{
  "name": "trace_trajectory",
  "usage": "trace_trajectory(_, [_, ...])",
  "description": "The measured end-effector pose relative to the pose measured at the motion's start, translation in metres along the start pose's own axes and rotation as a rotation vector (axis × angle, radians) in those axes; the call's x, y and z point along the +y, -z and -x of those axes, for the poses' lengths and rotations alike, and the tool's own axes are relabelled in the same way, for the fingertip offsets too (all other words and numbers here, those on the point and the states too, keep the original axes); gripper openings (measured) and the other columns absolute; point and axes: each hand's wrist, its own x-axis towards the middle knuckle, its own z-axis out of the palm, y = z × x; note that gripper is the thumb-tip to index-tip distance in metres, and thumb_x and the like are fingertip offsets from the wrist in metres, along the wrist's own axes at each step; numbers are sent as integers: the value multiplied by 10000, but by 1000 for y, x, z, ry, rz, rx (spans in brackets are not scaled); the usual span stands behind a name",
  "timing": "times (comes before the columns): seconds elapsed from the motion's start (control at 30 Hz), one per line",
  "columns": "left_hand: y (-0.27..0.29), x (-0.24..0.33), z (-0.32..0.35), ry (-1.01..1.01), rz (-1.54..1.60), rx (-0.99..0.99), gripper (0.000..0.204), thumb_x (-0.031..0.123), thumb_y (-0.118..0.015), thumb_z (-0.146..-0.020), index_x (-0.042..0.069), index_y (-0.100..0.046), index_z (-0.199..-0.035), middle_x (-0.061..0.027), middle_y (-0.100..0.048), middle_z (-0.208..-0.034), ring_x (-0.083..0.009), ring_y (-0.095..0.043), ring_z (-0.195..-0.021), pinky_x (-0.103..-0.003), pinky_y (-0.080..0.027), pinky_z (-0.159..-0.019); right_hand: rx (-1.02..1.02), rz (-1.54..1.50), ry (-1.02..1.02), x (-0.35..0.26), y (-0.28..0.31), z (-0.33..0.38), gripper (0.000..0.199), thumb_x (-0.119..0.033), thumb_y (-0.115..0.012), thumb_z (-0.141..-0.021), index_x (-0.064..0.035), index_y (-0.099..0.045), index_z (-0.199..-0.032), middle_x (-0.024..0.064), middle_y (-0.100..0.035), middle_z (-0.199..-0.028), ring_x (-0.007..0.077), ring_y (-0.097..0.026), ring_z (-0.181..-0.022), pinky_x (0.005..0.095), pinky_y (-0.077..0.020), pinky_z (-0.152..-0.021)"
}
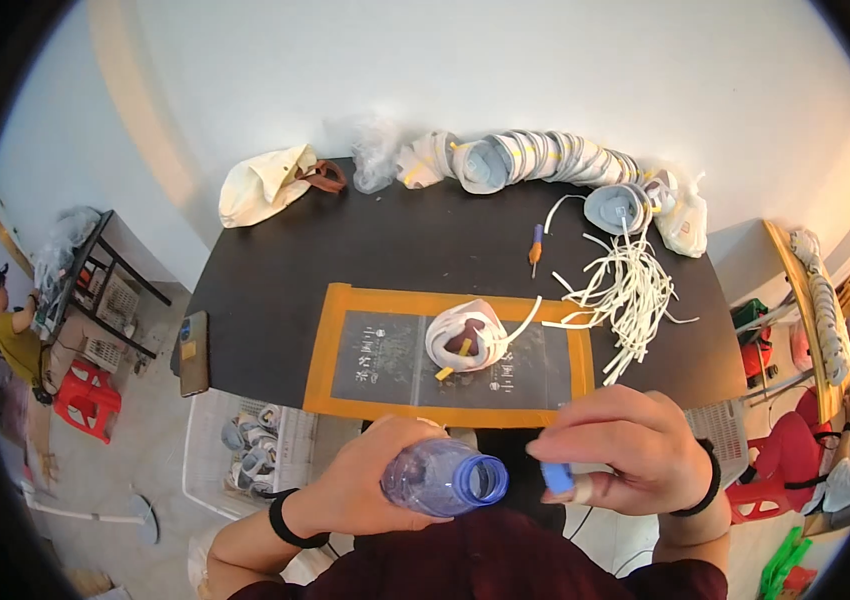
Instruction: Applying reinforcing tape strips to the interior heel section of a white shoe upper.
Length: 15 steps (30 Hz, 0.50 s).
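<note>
My left hand [370,480] is wrapped round a clear blue plastic bottle [435,475], tilted so that its uncapped mouth faces right. Just right of that mouth, my right hand [635,450] pinches a small blue bottle cap [557,478] between thumb and fingers, apart from the bottle. Beyond both hands, on an orange-taped dark mat [385,350], lies a white rolled fabric piece [467,338] with yellow marks and a loose strip trailing to the right. Neither hand touches it.
White strips [630,290] lie heaped at the table's right. Nested grey-white fabric cups [545,158] line the wall behind an orange-handled tool [536,248]. A cream bag [267,185] and a phone [194,352] are at left. A white crate [207,450] stands below. Other people sit at both sides.
</note>
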Motion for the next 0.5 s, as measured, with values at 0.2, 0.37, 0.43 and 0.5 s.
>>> trace_trajectory(0.2, [-9, -15, 6, 64, -105, -110, 773, 241, -883, -632, 66, -509, -1286, -142, -571, -1212, -326, -547, -1134, -409, -443, -957, -299, 140, 75, -8, -6, -21, 441, -58, -712, -702, -100, -639, -1135, 20, -590, -1008, 173, -641, -697, 290, -527, -519])
trace_trajectory(0.37, [-5, -19, 4, 65, -115, -122, 778, 253, -875, -641, 55, -502, -1294, -144, -571, -1221, -335, -540, -1142, -417, -440, -961, -413, 203, 42, -10, -6, -29, 495, -126, -771, -652, -105, -672, -1137, 52, -615, -1015, 185, -651, -715, 290, -543, -546])
trace_trajectory(0.43, [-2, -18, 3, 74, -120, -121, 775, 251, -874, -642, 54, -502, -1292, -145, -571, -1223, -335, -539, -1142, -416, -439, -963, -442, 232, 46, -8, -7, -31, 488, -122, -767, -657, -104, -669, -1135, 50, -614, -1017, 179, -650, -715, 285, -539, -541])
trace_trajectory(0.5, [-2, -18, 2, 82, -125, -122, 771, 250, -872, -643, 52, -503, -1291, -146, -571, -1224, -334, -539, -1143, -416, -439, -964, -448, 227, 34, -5, -8, -31, 493, -113, -759, -651, -101, -662, -1135, 48, -609, -1015, 174, -649, -713, 283, -540, -542])
